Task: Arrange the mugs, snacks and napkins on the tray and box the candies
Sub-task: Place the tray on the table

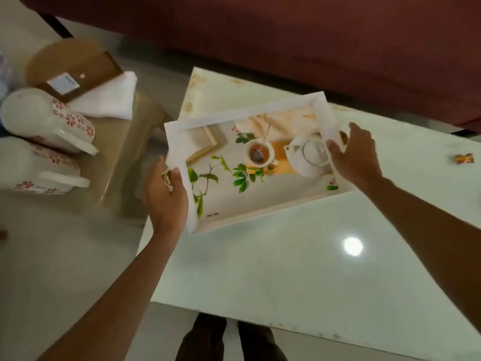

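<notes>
A white tray (276, 212) printed with a teapot, a cup and green leaves lies on the white table (299, 277). My left hand (165, 196) grips the tray's left end, thumb over the rim. My right hand (356, 157) holds its right end, fingers curled on the handle. Nothing real lies in the tray. Two white mugs with red flowers (49, 121) (39, 168) lie on their sides on a low glass table at the left. Folded white napkins (109, 96) and a brown box (78, 74) sit behind them. A red and yellow wrapped candy (464, 159) lies on the table's right side.
A dark red sofa (312, 43) runs along the far side. The low glass side table (125, 152) stands left of the white table, over a pale tiled floor. My dark trouser legs (229, 340) show below the table's near edge.
</notes>
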The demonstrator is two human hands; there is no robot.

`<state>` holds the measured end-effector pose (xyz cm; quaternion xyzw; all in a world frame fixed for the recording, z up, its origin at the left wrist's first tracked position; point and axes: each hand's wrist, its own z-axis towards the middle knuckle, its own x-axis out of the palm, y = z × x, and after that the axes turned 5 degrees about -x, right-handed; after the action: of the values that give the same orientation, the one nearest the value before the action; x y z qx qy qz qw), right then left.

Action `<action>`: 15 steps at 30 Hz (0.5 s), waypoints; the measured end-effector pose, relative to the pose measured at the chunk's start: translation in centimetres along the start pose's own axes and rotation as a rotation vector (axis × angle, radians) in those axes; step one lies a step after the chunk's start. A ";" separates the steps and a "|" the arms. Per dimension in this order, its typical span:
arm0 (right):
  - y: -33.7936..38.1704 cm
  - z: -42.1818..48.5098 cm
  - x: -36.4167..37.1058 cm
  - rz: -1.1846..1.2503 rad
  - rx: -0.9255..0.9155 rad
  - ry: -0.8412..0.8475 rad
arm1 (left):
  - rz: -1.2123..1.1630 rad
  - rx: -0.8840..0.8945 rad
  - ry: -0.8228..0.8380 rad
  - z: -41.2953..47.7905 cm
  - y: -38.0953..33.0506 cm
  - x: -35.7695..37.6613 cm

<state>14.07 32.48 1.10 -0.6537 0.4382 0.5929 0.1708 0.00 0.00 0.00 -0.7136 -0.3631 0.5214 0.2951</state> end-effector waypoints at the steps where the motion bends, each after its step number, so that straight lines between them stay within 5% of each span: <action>1: -0.1 0.7 0.2 0.034 0.010 -0.025 | -0.032 -0.042 -0.033 0.4 -0.1 0.1; 8: -0.1 3.2 -0.5 0.320 0.282 0.018 | -0.293 -0.480 -0.048 1.7 0.0 0.9; 15: -2.0 1.2 -0.9 0.458 0.376 0.009 | -0.350 -0.481 -0.019 3.0 -1.5 0.5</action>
<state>14.98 34.79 1.04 -0.4974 0.6771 0.5216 0.1488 -3.14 1.35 0.10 -0.6847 -0.5963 0.3685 0.1994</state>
